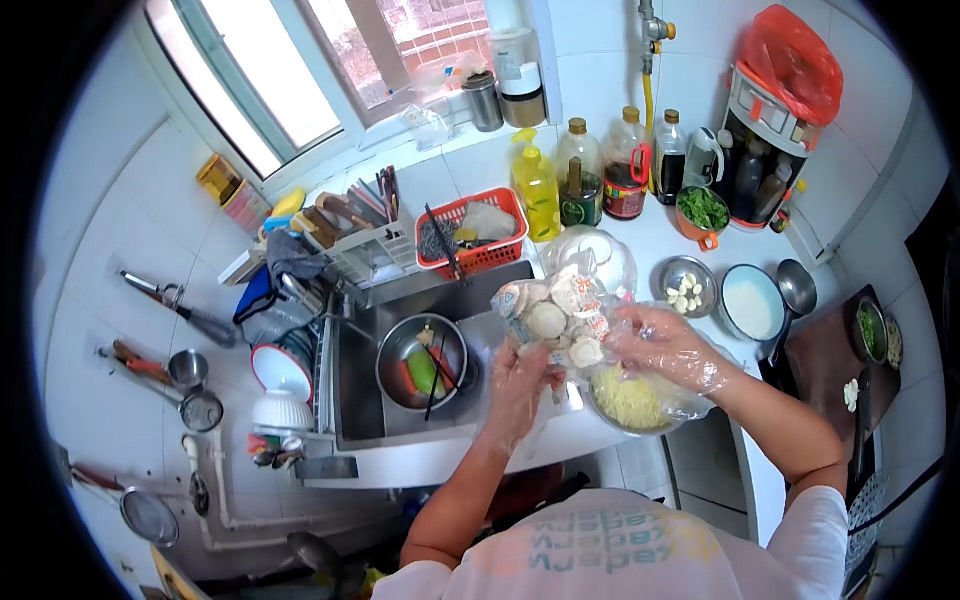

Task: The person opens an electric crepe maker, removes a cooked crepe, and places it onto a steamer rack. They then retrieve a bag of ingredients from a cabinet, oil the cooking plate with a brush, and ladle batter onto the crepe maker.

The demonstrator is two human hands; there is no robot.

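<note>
Both hands wear clear plastic gloves and hold up a clear printed bag of pale round pieces [548,318], above the counter beside the sink. My left hand [517,390] grips the bag's lower left side. On the bag's right side, my right hand [665,348] has its fingers closed on the plastic. Just below the bag stands a bowl of pale yellow shreds [630,400], partly hidden by my right hand and loose plastic. Behind the bag is a plastic-covered dish [600,262].
In the sink [365,430] is a steel bowl [388,345] with vegetables and chopsticks. A red basket [487,262], a yellow bottle [537,190] and sauce bottles [626,170] line the back. To the right are a garlic bowl [685,287], a white bowl [752,303] and a cutting board [825,365].
</note>
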